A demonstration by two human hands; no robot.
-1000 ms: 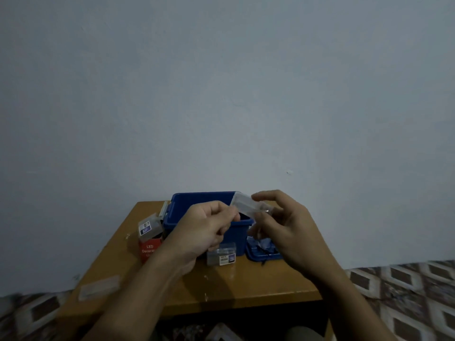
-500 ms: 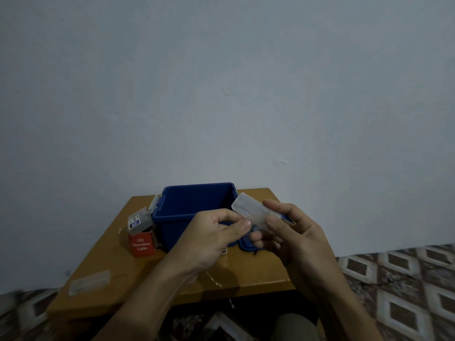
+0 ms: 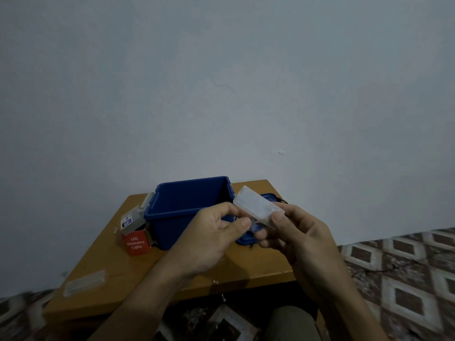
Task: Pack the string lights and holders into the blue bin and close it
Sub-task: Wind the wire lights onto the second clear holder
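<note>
Both hands are raised over the counter (image 3: 248, 269), in front of the open blue bin (image 3: 187, 212), and they meet on one clear holder (image 3: 258, 208). The right hand (image 3: 302, 235) is clamped on it, thumb pressed on its top face and fingers curled beneath. The left hand (image 3: 209, 237) pinches the holder's end nearest the bin between thumb and curled forefinger. Whether it also has hold of a wire there is too small to tell. The holder is tilted and hangs just beside the bin's right rim, not yet over the opening.

The bin stands toward the far edge of the counter, and its inside is too dark to show what is packed. Its lid (image 3: 246, 239) lies flat on the counter to the bin's right, mostly hidden behind the hands. A red box (image 3: 136, 243) marked LED Decorative Lights stands against the bin's left side with a small grey box (image 3: 130, 220) on top. A second clear holder (image 3: 85, 283) lies flat at the near left corner.

This looks like the packing step, with one holder being readied to go in. Next, the holder should be carried left over the rim and lowered inside with any trailing wire gathered. The items at the left then follow, and the lid goes on last.
</note>
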